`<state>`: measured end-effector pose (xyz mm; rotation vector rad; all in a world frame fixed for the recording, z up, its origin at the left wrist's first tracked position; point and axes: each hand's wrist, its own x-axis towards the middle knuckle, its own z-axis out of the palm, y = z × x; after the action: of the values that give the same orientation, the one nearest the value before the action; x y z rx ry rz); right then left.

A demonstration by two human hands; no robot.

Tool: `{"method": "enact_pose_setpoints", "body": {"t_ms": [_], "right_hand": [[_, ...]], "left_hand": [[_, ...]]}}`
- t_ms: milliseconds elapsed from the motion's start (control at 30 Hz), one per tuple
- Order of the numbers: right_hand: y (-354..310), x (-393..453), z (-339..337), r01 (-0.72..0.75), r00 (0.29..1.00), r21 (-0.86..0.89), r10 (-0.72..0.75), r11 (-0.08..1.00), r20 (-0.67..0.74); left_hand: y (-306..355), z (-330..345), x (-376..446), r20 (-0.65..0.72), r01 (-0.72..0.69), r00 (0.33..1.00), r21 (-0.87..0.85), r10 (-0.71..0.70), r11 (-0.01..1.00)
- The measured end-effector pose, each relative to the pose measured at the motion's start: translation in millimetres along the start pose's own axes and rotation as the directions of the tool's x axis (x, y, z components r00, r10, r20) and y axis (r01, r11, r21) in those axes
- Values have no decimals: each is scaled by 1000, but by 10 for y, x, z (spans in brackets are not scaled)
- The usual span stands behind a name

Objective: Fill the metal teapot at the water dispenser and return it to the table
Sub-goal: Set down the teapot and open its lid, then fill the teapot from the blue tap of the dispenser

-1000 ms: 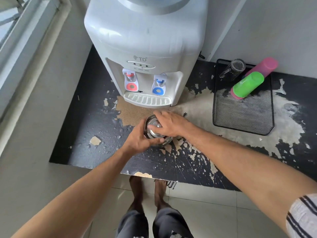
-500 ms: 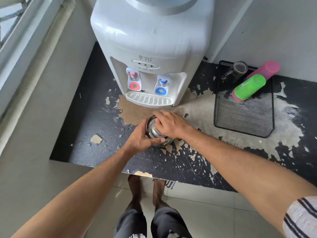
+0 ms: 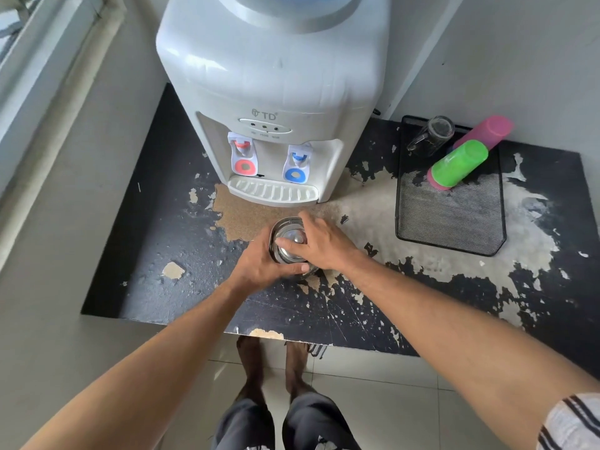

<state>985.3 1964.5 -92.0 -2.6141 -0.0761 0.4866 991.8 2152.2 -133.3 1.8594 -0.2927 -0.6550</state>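
— Where is the teapot?

— The shiny round metal teapot (image 3: 287, 243) stands on the worn black desk (image 3: 156, 254) with its peeling paint, just in front of the drip tray of the white water dispenser (image 3: 269, 79), not under either tap. The left hand (image 3: 259, 264) grips its side, fingers curled round the body. The right hand (image 3: 316, 243) lies over the top, fingers bent round the domed lid and its knob.

— Any change from a second ago?

— Very little. Both hands stay clasped on the pot in the same spot on the desk; the right thumb seems to have shifted slightly over the lid. The view has tipped a little, so the dispenser sits lower and farther right in the picture.

— And around it?

— The red tap (image 3: 243, 157) and blue tap (image 3: 296, 165) sit above the drip tray. To the right, well apart from the pot, a black mesh tray (image 3: 454, 219) holds a green plastic cup (image 3: 461, 162) stacked on a pink one, another pink plastic cup (image 3: 487, 131) and a clear glass mug (image 3: 433, 136) — all lying as before. Bare feet show on the tiled floor (image 3: 373, 401) below.
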Motion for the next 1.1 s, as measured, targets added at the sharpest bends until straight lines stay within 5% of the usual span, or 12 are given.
{"method": "enact_pose_setpoints", "body": {"t_ms": [333, 467, 567, 800, 1100], "right_hand": [[-27, 64, -8, 53, 997, -103, -60, 993, -58], [84, 128, -171, 3, 990, 228, 29, 974, -135], [93, 120, -188, 104, 989, 76, -95, 992, -113], [156, -8, -72, 144, 971, 53, -131, 988, -200], [155, -74, -221, 9, 927, 211, 70, 978, -368]], "left_hand": [[14, -24, 0, 28, -18, 999, 34, 17, 999], [1, -44, 15, 63, -4, 998, 36, 2, 999], [-15, -48, 32, 77, 11, 997, 35, -14, 999], [6, -64, 27, 87, 27, 996, 28, -30, 999], [72, -100, 45, 132, -31, 991, 55, 24, 998]]}}
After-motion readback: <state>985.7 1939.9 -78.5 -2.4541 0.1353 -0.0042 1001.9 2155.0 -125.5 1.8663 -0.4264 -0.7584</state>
